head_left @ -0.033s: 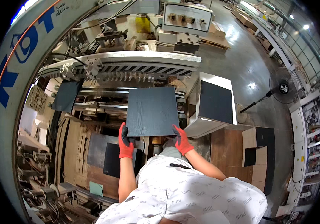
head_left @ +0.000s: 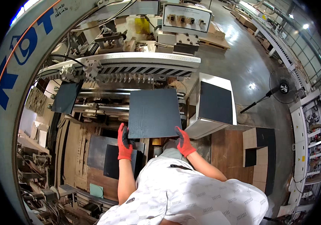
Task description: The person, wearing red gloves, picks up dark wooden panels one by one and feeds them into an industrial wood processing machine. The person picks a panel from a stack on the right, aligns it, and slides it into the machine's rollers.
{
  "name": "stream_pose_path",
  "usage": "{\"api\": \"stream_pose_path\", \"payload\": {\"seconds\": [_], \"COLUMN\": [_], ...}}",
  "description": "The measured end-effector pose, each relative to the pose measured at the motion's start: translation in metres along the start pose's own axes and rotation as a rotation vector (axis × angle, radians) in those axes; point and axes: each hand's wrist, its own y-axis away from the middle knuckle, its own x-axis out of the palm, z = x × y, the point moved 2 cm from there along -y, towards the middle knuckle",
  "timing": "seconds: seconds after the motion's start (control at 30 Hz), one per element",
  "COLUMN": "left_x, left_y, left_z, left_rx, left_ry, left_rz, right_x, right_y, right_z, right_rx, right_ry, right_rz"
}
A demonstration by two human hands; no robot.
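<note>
A flat, dark grey square board (head_left: 155,112) with a faint wood-grain texture lies level in front of me, over the rails of a machine. My left hand (head_left: 124,143), in a red glove with a dark palm, is at its near left corner, fingers up along the side edge and thumb by the near edge. At the near right corner my right hand (head_left: 184,142), gloved alike, grips the edge between thumb and fingers. The board hides its own underside and whatever supports it.
Metal rails (head_left: 111,108) run beneath the board, and a striped machine beam (head_left: 145,67) spans beyond it. To the right stands a white cabinet-like stack (head_left: 205,127) topped by a dark panel (head_left: 216,103). More dark boards (head_left: 111,161) lie at lower left. A fan (head_left: 283,87) stands far right.
The board has shifted slightly to the right and toward me. My right hand has moved a little right with it; my left hand sits slightly further left.
</note>
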Motion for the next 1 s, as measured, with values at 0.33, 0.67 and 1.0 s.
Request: {"api": "stream_pose_path", "payload": {"seconds": [0.33, 0.67, 1.0], "left_x": [0.103, 0.15, 0.142], "left_y": [0.034, -0.052, -0.057], "left_z": [0.034, 0.025, 0.047], "left_rx": [-0.109, 0.62, 0.632], "left_ry": [-0.307, -1.7, -1.949], "left_rz": [0.383, 0.554, 0.488], "right_x": [-0.026, -0.125, -0.2], "right_y": [0.025, 0.02, 0.01], "right_z": [0.007, -0.019, -0.103], "right_rx": [0.366, 0.824, 1.047], "right_ry": [-0.233, -0.924, -0.175], "right_rz": [-0.162, -0.733, -1.148]}}
